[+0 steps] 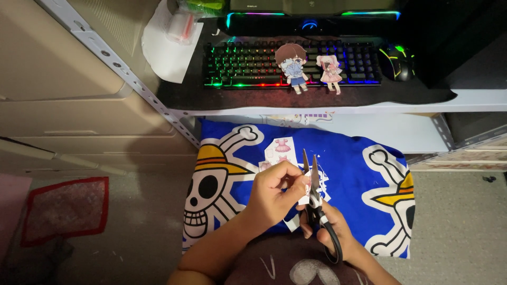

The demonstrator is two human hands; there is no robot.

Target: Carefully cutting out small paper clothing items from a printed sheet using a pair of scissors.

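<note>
My left hand [274, 192] pinches a small piece of printed paper [305, 191] with cartoon clothing on it. My right hand [332, 229] grips black-handled scissors [312, 182], blades open and pointing up, right against the paper piece. Just above my hands a paper sheet with pink dress cut-outs [280, 150] lies on a blue cloth with skull-and-straw-hat prints [348, 158]. Small paper scraps lie beside the scissors.
On the desk above sits a backlit keyboard [248, 66] with two paper doll figures [293, 66] [330, 71] lying on it, a black mouse [396, 62] to the right, and a white paper [166, 50] to the left. Cream drawers [63, 95] stand left; a red mat [66, 208] lies on the floor.
</note>
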